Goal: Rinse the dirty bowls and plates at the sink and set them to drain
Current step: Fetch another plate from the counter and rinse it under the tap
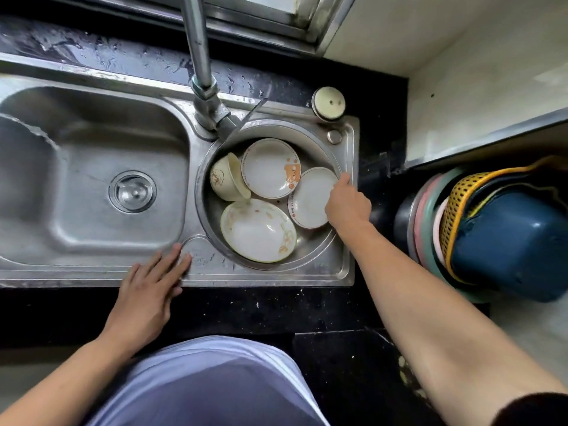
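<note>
The small round sink basin on the right holds several dishes: a cream bowl on its side, a bear-print plate, a flower-print plate in front, and a small white plate leaning at the right. My right hand grips the right rim of that small white plate, forefinger stretched along its edge. My left hand lies flat with fingers apart on the steel front rim of the sink, holding nothing.
The large left basin has a drain strainer in its floor. The tap rises between the basins. A round jar lid stands behind the small basin. Stacked plastic tubs and a yellow basket sit at the right.
</note>
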`<state>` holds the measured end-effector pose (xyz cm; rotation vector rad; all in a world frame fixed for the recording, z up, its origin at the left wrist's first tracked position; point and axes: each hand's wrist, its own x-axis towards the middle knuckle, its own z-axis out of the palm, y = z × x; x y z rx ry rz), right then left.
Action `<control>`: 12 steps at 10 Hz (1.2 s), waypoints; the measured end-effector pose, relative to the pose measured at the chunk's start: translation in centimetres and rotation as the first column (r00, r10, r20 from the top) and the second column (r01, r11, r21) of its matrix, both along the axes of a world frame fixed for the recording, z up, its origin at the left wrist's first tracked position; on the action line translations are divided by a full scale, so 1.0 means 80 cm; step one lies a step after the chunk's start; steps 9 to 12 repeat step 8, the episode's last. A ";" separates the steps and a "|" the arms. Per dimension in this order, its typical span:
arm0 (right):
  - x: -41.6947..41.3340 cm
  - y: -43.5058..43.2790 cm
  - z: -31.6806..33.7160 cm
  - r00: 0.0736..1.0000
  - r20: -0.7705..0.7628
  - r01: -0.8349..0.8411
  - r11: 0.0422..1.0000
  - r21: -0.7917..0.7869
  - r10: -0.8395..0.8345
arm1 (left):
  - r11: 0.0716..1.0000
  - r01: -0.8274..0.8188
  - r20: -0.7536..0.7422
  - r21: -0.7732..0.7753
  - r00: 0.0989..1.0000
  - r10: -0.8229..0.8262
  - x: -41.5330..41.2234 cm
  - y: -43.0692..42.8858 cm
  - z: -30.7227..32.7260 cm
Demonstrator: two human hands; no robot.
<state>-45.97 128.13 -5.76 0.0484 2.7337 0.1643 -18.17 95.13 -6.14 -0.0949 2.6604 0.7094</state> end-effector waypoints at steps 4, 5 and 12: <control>0.018 0.000 -0.002 0.996 -0.060 0.067 0.997 0.043 -0.064 | 0.999 0.042 -0.058 -0.008 0.997 -0.043 -0.003 -0.002 -0.006; 0.021 0.002 0.000 0.990 -0.050 0.135 0.991 0.001 -0.135 | 0.998 0.063 -0.040 0.003 0.997 -0.063 -0.003 -0.007 -0.009; 0.052 -0.019 0.079 0.943 -0.034 0.320 0.931 -0.175 -0.331 | 0.995 0.097 0.017 0.006 0.995 -0.097 -0.010 -0.010 0.011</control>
